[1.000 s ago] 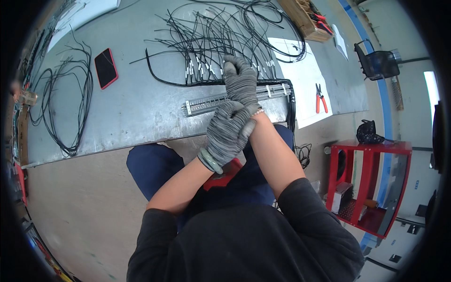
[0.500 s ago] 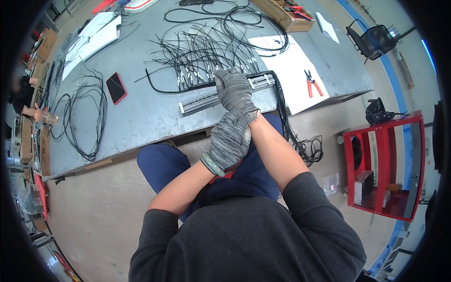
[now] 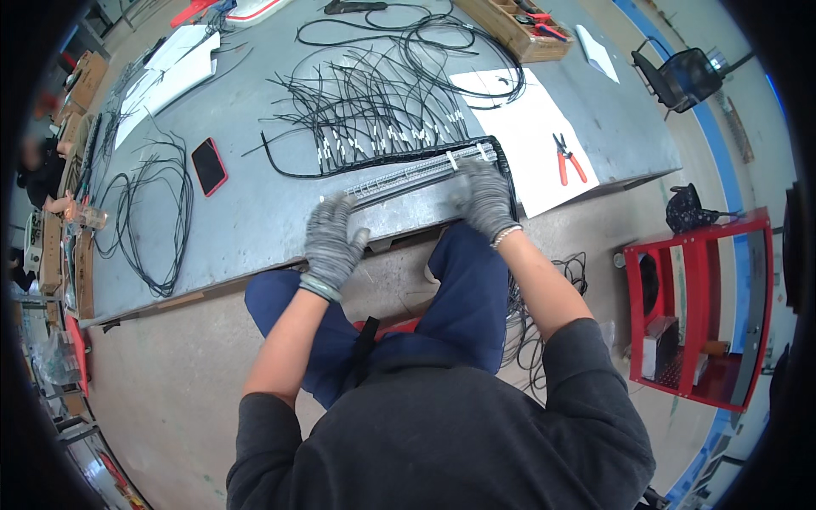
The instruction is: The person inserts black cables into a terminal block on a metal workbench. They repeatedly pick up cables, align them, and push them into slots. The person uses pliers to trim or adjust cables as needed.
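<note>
Right hand [image 3: 484, 200] perhaps hides strip's [image 3: 408, 174] end.

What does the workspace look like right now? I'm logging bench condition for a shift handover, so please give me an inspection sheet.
Surface: grey metal table, bare in patches, edge near the person's knees.
Job's things: long pale terminal strip lying flat, with a thick black cable looped along its far side.
Clutter: red-cased phone, red-handled pliers, white sheet, wooden tray of tools.
Grippers: left hand and right hand, both gloved grey, rest at the strip's two ends; grip cannot be told.
Cables: fan of thin black wires with white ends; loose coil at left.
Surroundings: red shelf cart, black chair, concrete floor.
</note>
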{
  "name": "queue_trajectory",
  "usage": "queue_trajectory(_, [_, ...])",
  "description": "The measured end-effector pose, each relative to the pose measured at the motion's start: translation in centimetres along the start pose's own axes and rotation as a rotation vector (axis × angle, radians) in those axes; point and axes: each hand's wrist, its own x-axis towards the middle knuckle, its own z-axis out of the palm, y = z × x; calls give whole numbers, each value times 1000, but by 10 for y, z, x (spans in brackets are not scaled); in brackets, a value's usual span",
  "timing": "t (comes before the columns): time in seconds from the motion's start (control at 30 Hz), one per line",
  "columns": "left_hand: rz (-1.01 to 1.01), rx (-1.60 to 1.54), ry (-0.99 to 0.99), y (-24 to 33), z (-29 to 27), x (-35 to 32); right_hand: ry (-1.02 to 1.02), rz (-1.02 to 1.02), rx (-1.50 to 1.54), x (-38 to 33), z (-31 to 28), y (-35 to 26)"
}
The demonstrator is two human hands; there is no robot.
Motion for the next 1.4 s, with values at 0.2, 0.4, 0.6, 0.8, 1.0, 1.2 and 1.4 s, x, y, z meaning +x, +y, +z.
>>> queue_trajectory(0.2, [-105,139,-59,-42,26,25,138,200,70,9,33,72])
queue_trajectory(0.4, [-127,95,-54,-58,31,56,214,127,77,22,57,94])
queue_trajectory(0.6, [-119,65,40,-60,41,52,247,223,191,33,54,88])
queue_trajectory(0.8, [-204,-3,140,-71,53,44,245,192,145,38,58,92])
queue_trajectory(1.0, [-426,-186,62,-97,37,42,231,234,172,35,61,96])
queue_trajectory(1.2, [-494,-271,-314,-109,17,61,277,184,116,37,65,95])
queue_trajectory(1.4, [-356,-3,-190,-120,43,39,227,195,105,37,62,94])
